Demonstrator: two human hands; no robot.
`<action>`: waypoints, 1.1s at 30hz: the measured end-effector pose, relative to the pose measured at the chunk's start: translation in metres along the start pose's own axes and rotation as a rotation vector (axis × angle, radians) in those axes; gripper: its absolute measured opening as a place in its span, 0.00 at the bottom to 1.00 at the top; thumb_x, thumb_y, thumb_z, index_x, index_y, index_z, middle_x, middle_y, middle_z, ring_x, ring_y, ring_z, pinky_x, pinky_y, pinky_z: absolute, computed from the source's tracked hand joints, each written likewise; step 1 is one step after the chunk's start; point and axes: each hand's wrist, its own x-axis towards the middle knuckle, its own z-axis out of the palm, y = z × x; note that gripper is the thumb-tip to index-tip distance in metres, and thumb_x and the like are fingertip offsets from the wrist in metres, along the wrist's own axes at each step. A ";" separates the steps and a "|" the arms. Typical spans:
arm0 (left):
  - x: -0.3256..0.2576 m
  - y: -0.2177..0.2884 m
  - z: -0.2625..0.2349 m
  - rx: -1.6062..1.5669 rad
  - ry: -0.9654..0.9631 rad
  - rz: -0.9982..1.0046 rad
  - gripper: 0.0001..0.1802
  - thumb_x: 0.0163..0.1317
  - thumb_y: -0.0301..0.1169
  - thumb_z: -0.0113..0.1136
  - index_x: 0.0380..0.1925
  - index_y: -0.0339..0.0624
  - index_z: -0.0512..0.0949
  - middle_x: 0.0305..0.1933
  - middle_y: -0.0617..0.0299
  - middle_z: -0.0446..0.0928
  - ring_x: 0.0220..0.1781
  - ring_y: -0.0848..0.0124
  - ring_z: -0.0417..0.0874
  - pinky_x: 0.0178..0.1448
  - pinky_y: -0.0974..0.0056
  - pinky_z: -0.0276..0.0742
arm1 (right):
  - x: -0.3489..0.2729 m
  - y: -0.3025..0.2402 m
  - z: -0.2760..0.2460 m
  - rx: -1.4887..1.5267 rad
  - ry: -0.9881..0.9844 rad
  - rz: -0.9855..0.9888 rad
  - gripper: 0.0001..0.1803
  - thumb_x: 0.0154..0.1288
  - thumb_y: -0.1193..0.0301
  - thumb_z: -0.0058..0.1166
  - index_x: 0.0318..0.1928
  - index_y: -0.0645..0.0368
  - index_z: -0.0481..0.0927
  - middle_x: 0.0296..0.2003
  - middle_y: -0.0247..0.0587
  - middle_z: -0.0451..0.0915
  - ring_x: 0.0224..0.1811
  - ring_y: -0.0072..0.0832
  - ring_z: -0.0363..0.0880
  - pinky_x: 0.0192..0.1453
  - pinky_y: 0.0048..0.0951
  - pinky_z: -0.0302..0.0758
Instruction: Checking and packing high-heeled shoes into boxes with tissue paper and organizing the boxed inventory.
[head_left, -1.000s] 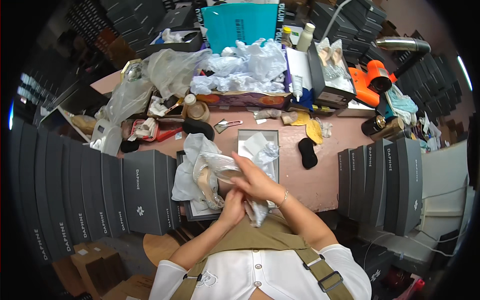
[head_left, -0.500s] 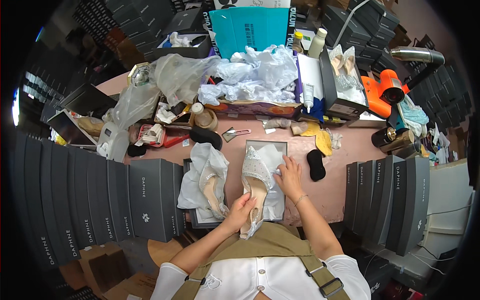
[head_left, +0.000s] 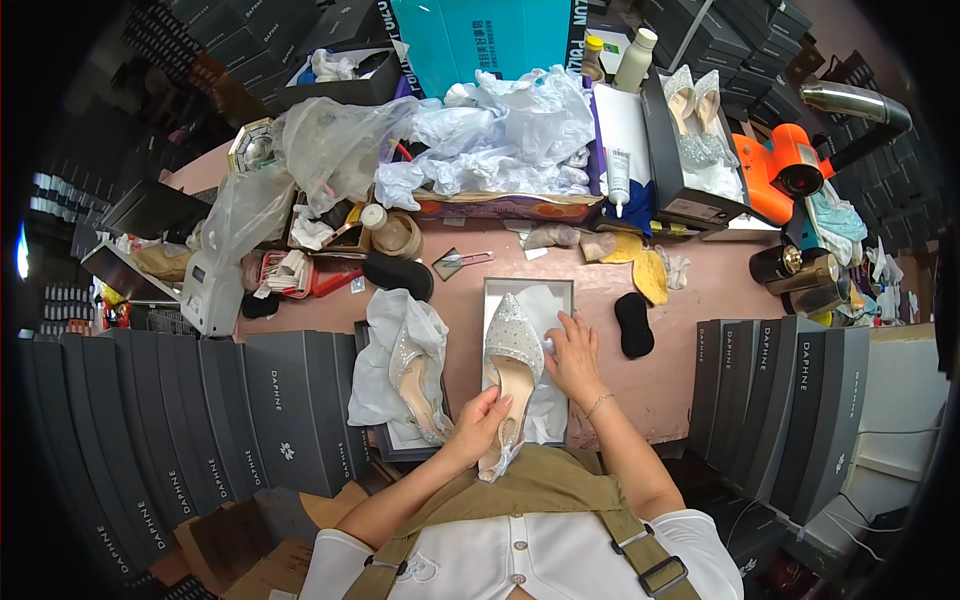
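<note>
My left hand (head_left: pixel 478 428) grips a silver, sparkly pointed-toe shoe (head_left: pixel 514 335) by its side near the heel, toe pointing away from me. The shoe is over an open grey box (head_left: pixel 570 292) lined with white tissue paper (head_left: pixel 546 408). To its right, my right hand (head_left: pixel 575 362) has thumb and forefinger closed on a small wad of pale paper (head_left: pixel 548 346) by the shoe's edge, its other fingers spread over the box. The matching shoe (head_left: pixel 412 375) lies left on crumpled tissue paper (head_left: pixel 372 375), in another part of the box.
Grey shoeboxes stand in rows at left (head_left: pixel 300 400) and right (head_left: pixel 775 400). Black oval pads (head_left: pixel 632 325) lie on the pink table (head_left: pixel 655 400). Behind are a carton of crumpled paper (head_left: pixel 510 130), a box with another silver pair (head_left: pixel 705 130) and an orange heat gun (head_left: pixel 785 175).
The view has shifted slightly. Both hands stay nearly where they were, and the held shoe has turned a little, its toe tilting slightly right.
</note>
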 end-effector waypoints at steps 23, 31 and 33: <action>-0.002 -0.090 -0.159 0.169 0.897 0.066 0.27 0.58 0.35 0.64 0.52 0.34 0.65 0.41 0.52 0.75 0.40 0.68 0.78 0.44 0.67 0.74 | -0.014 -0.057 -0.034 1.239 -0.271 0.361 0.14 0.68 0.71 0.48 0.51 0.63 0.71 0.41 0.35 0.78 0.37 0.18 0.76 0.40 0.20 0.74; -0.029 -0.026 -0.126 -0.142 0.522 0.253 0.19 0.63 0.26 0.54 0.53 0.34 0.65 0.40 0.57 0.77 0.34 0.73 0.79 0.37 0.69 0.76 | -0.027 -0.077 -0.052 1.129 -0.351 0.290 0.15 0.67 0.71 0.51 0.52 0.63 0.71 0.40 0.34 0.78 0.38 0.15 0.74 0.40 0.19 0.73; -0.047 0.006 -0.108 -0.165 0.367 0.174 0.20 0.63 0.26 0.54 0.55 0.35 0.65 0.41 0.57 0.77 0.33 0.75 0.79 0.35 0.71 0.76 | -0.032 -0.080 -0.067 1.128 -0.351 0.288 0.15 0.67 0.72 0.51 0.52 0.63 0.71 0.40 0.34 0.78 0.39 0.15 0.74 0.42 0.19 0.73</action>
